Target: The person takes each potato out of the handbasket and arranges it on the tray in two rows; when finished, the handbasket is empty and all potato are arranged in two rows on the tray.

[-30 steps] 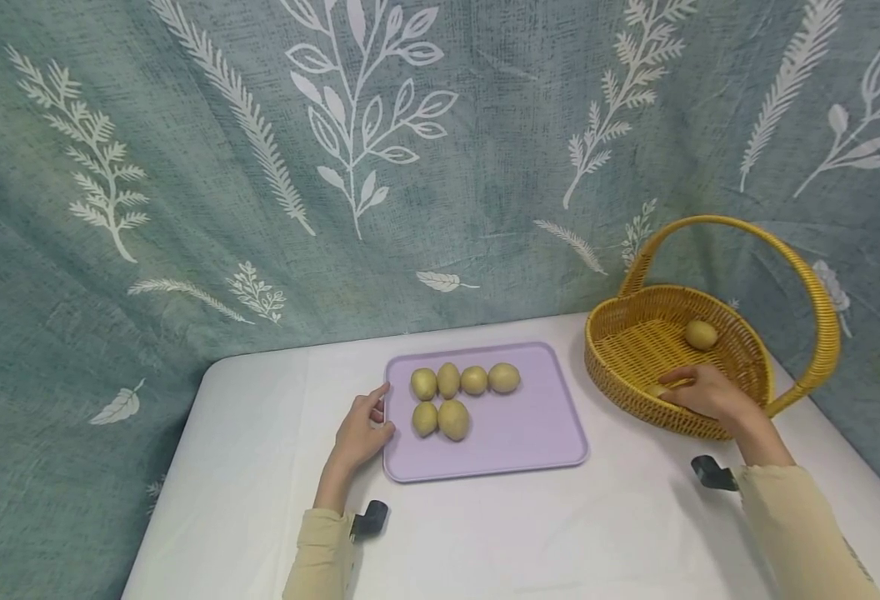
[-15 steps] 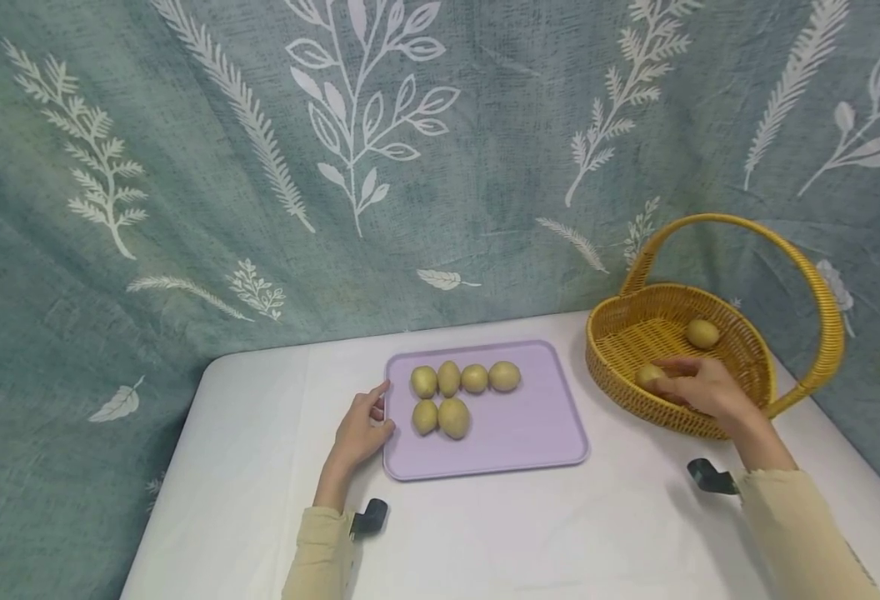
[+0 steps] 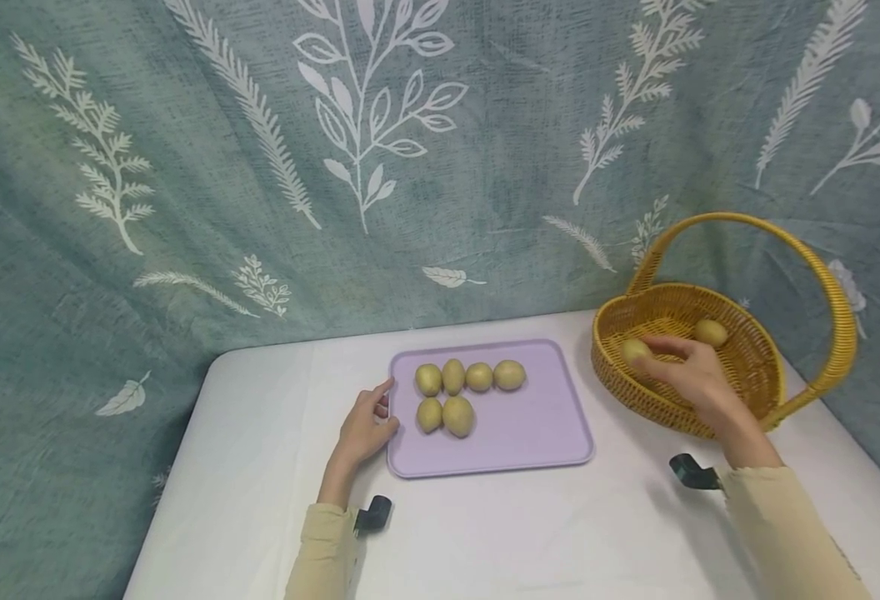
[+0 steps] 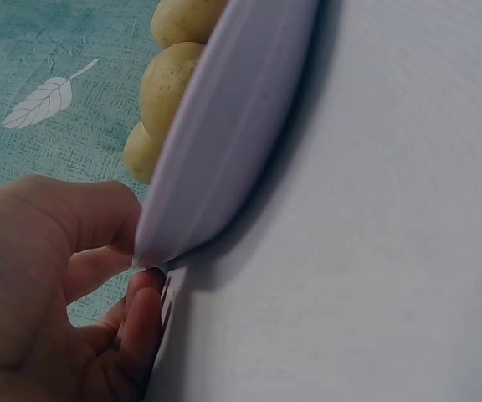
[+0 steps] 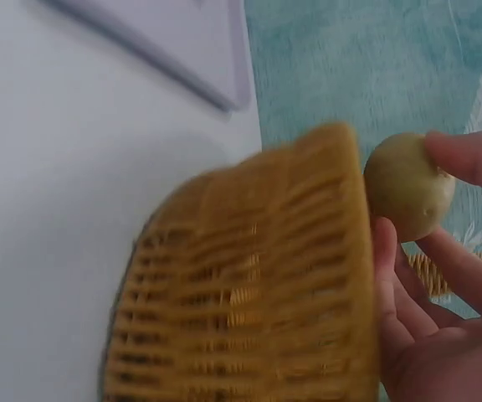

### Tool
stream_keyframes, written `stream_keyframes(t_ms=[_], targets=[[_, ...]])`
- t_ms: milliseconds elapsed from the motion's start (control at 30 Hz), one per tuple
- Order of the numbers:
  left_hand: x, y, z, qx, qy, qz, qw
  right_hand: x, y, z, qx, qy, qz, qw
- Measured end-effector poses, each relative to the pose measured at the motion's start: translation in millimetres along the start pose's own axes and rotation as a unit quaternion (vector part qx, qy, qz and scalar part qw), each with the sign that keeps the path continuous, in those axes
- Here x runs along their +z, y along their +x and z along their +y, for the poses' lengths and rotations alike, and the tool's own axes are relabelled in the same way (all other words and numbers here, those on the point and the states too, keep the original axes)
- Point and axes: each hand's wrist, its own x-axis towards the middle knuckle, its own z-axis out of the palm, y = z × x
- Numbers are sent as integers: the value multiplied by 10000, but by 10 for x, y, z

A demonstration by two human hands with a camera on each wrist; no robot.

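My right hand (image 3: 691, 371) pinches a yellow-brown potato (image 5: 404, 188) between thumb and fingers, over the near left part of the wicker basket (image 3: 612, 392). In the right wrist view the potato shows just past the basket's rim. Another potato (image 3: 711, 332) lies inside the basket at the far side. My left hand (image 3: 365, 427) holds the left edge of a lilac tray (image 3: 530, 433); in the left wrist view the thumb (image 4: 99, 209) is at the rim and the curled fingers (image 4: 145, 314) sit below it. On the tray lie several potatoes (image 3: 458, 416) in two rows.
The basket's tall arched handle (image 3: 841, 325) rises at its right side. A white-covered table (image 3: 500, 533) carries everything. Behind it hangs a green-blue curtain (image 3: 500, 267) with white leaf prints. Dark wrist cameras (image 3: 374, 514) stick out from both wrists.
My right hand has picked the potato up from the basket's floor and moved it up and to the left. The left hand has kept its place at the tray's edge.
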Motion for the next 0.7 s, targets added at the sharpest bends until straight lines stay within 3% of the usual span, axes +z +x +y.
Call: stream_keyframes(t_ms=[400, 700], targets=[[5, -2, 20, -18, -22, -47, 10000, 268, -29, -285, -227, 323, 289, 9988], [12, 1, -10, -13, -15, 14, 10000, 570, 20, -470, -527, 789, 27, 9955]])
